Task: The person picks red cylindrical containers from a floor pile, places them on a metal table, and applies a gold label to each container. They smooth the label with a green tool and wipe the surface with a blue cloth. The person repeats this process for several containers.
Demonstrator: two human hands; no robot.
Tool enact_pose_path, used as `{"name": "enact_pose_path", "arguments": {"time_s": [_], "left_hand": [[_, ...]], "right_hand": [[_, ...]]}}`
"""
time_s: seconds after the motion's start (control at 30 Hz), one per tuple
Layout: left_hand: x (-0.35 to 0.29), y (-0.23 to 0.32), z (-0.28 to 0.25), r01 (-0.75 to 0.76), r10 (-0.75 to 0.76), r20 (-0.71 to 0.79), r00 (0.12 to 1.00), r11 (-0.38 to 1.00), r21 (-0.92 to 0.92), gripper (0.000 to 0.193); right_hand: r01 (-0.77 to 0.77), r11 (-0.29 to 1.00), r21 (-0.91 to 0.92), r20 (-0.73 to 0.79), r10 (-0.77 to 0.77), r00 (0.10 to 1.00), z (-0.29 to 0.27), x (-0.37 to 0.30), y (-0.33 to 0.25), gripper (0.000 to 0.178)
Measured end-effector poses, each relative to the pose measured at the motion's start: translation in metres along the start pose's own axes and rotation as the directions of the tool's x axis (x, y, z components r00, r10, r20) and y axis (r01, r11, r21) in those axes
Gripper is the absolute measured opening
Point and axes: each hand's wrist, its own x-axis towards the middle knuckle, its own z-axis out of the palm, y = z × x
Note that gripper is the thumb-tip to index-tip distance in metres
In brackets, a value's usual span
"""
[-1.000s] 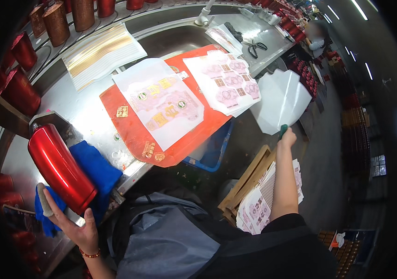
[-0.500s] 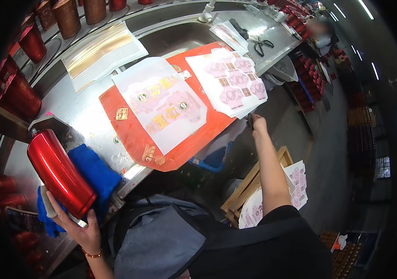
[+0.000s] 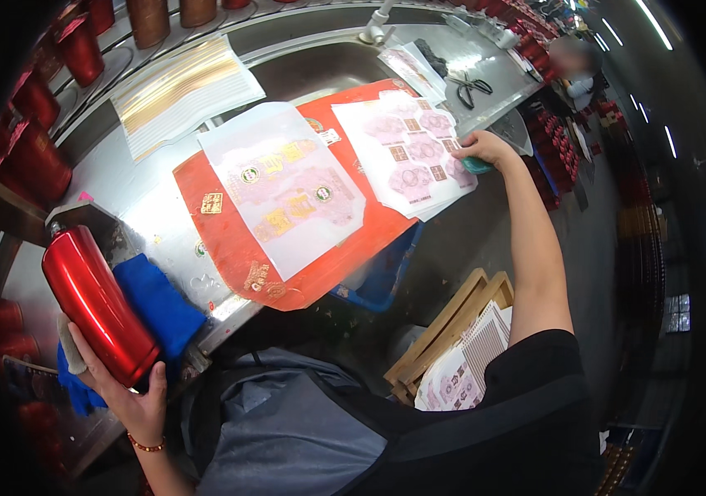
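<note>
My left hand (image 3: 134,401) is closed round the lower end of a shiny red bottle (image 3: 98,306), which lies tilted over a blue cloth (image 3: 159,304). A grey cover sits on one of its fingers. My right hand (image 3: 487,150) is closed on a small green piece (image 3: 475,165), whose kind I cannot make out, at the right edge of a stack of pink-printed sheets (image 3: 403,157). Left of that stack, a single translucent sheet (image 3: 287,178) with gold and pink prints lies on a red mat (image 3: 229,240).
Striped gold sheets (image 3: 183,91) lie by the sink (image 3: 303,74). Black scissors (image 3: 469,89) rest at the far right of the metal bench. Several red containers (image 3: 35,161) stand along the left. A wooden rack (image 3: 444,331) with printed sheets and a blue basin (image 3: 386,277) are below the bench edge.
My right hand has moved up and away along the stack's right edge, and the green piece now shows in it. My left hand still holds the bottle in nearly the same place.
</note>
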Motion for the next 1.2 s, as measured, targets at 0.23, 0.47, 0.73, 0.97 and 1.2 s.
{"name": "enact_pose_path", "arguments": {"time_s": [0.23,0.47,0.73,0.97,1.2], "left_hand": [[0.000,0.000,-0.001,0.037,-0.037,0.021,0.999,0.999,0.018,0.117],[-0.001,0.001,-0.001,0.064,-0.066,0.033,0.997,0.997,0.036,0.127],[0.006,0.011,-0.004,0.073,-0.069,0.039,0.997,0.993,-0.097,0.126],[0.013,0.007,-0.010,0.030,-0.034,-0.021,0.999,0.986,-0.163,0.126],[0.016,0.001,-0.005,0.036,-0.032,0.024,0.999,0.986,-0.163,0.127]], "right_hand": [[0.046,0.998,0.040,0.019,-0.047,0.999,-0.013,0.023,0.017,0.027],[0.257,0.942,-0.216,-0.497,-0.333,0.801,-0.050,0.004,0.011,0.025],[0.728,0.589,-0.350,-0.351,-0.803,0.481,0.046,-0.145,-0.206,0.010],[0.994,0.062,-0.085,-0.091,-0.994,0.054,0.119,-0.244,-0.335,0.014],[0.972,-0.051,0.229,0.095,-0.993,-0.074,0.140,-0.284,-0.380,0.017]]}}
